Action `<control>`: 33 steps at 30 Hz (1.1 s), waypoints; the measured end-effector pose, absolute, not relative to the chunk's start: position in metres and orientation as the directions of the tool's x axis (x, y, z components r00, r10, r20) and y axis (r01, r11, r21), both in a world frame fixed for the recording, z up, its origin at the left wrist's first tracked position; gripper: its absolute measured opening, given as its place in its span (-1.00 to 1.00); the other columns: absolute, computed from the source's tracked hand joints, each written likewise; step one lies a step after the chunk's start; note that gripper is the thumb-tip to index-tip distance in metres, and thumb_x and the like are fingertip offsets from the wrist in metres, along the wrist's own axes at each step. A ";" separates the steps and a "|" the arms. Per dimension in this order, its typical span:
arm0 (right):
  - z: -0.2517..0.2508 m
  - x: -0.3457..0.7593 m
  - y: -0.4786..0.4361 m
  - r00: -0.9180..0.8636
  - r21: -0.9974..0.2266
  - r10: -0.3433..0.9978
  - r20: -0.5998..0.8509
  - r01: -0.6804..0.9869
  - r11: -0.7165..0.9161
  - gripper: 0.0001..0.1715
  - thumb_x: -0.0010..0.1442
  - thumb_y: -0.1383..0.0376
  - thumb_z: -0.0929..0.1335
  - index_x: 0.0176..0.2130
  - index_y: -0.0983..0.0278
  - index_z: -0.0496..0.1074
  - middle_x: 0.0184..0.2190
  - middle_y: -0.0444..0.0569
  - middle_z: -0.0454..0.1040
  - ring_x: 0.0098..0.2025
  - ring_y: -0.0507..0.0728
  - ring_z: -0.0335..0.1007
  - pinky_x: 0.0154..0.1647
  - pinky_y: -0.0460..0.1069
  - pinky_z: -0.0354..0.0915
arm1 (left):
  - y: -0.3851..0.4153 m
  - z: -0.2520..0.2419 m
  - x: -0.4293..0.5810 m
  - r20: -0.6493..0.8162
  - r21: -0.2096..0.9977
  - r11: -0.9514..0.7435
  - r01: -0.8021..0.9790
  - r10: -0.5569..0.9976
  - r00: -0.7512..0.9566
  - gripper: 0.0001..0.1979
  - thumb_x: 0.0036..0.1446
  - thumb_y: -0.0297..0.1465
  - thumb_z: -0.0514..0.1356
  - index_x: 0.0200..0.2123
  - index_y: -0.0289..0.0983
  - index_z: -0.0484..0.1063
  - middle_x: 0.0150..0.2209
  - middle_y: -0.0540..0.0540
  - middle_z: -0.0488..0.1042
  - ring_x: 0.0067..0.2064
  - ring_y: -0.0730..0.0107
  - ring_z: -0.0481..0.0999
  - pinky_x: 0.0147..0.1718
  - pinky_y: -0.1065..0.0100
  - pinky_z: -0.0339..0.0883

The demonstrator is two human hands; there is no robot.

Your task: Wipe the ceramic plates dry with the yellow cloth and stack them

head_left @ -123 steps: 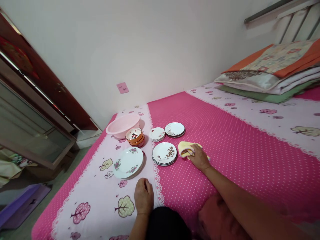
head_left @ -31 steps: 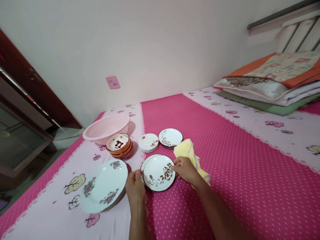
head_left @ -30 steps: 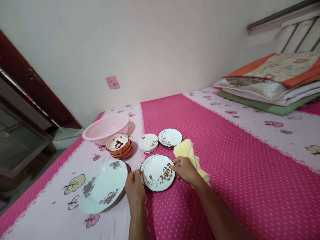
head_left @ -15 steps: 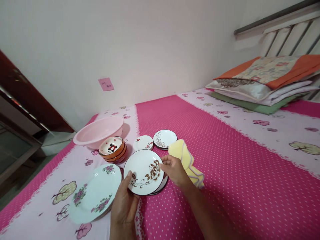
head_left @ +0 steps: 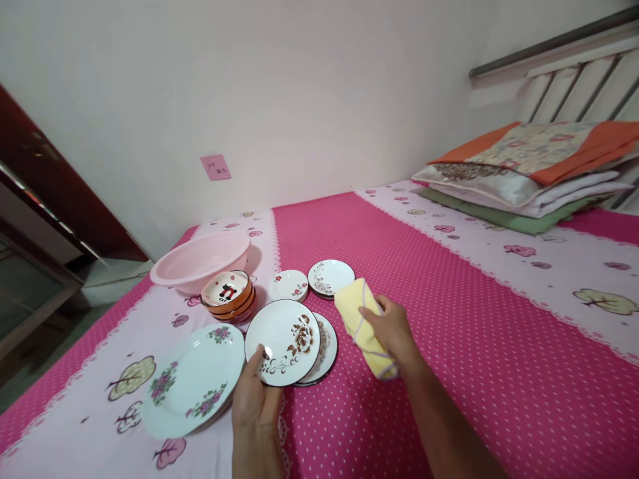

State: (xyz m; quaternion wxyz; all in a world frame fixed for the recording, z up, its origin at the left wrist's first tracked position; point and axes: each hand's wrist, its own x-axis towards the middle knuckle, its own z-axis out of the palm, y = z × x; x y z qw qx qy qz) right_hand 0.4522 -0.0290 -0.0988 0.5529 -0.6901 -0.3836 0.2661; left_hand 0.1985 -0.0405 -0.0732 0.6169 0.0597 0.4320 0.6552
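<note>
My left hand (head_left: 257, 399) grips a white plate (head_left: 279, 339) with a dark rim and a brown flower pattern, thumb on its face and the fingers hidden beneath. Under and to the right of it, a matching plate (head_left: 327, 349) lies on the bed, partly covered. My right hand (head_left: 392, 326) is closed on a folded yellow cloth (head_left: 362, 319) with pale purple edging, to the right of the plates. Left of my left hand sit large pale plates (head_left: 194, 372) with purple flowers, stacked.
Behind are small flowered plates (head_left: 287, 285), dark-rimmed saucers (head_left: 332, 276), orange cat bowls (head_left: 227, 293) in a stack and a pink basin (head_left: 202, 259). Folded bedding (head_left: 524, 173) is piled at the far right. A wall (head_left: 324, 100) with a pink note (head_left: 215, 167) closes off the back.
My right hand has left the plate's rim, moved right and taken hold of the yellow cloth. The held plate has shifted slightly left, showing more of the plate beneath.
</note>
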 end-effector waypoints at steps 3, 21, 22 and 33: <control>-0.092 0.453 -0.031 0.596 -0.991 0.801 0.063 0.134 -0.022 -0.67 0.04 0.12 0.36 -0.26 0.29 0.49 -0.42 -0.08 0.53 -0.43 0.14 0.43 -0.48 -0.05 0.30 | -0.040 -0.075 0.199 -0.471 0.639 0.150 -0.754 0.852 -0.230 -0.55 0.29 -0.56 0.13 0.23 -0.35 0.41 0.04 -0.30 0.61 0.17 0.04 0.53 0.14 0.03 0.43; -0.039 0.424 -0.062 0.051 -0.986 0.989 0.138 0.104 0.132 -0.67 0.04 0.17 0.47 -0.18 0.27 0.60 -0.23 0.01 0.63 -0.27 0.18 0.53 -0.33 -0.03 0.38 | -0.035 -0.076 0.196 -0.453 0.705 0.031 -0.709 0.788 -0.416 -0.62 0.29 -0.51 0.15 0.16 -0.34 0.45 0.07 -0.25 0.60 0.24 0.09 0.46 0.18 0.10 0.40; -0.039 0.423 -0.065 -0.167 -0.986 0.985 0.051 0.148 0.076 -0.71 0.02 0.19 0.48 -0.22 0.26 0.62 -0.25 0.01 0.65 -0.26 0.19 0.54 -0.31 -0.03 0.38 | -0.035 -0.077 0.195 -0.447 0.711 0.017 -0.703 0.782 -0.434 -0.62 0.29 -0.50 0.15 0.15 -0.35 0.45 0.07 -0.25 0.60 0.24 0.08 0.46 0.18 0.11 0.41; -0.089 0.433 -0.033 0.199 -0.899 0.976 0.088 0.437 -0.008 -0.66 0.13 0.12 0.36 -0.21 0.31 0.53 -0.24 0.08 0.62 -0.20 0.20 0.52 -0.18 0.01 0.33 | -0.043 -0.066 0.193 -0.312 0.773 -0.212 -0.598 0.693 -0.649 -0.66 0.29 -0.39 0.19 0.12 -0.30 0.44 0.01 -0.17 0.60 0.08 0.15 0.59 0.07 0.15 0.50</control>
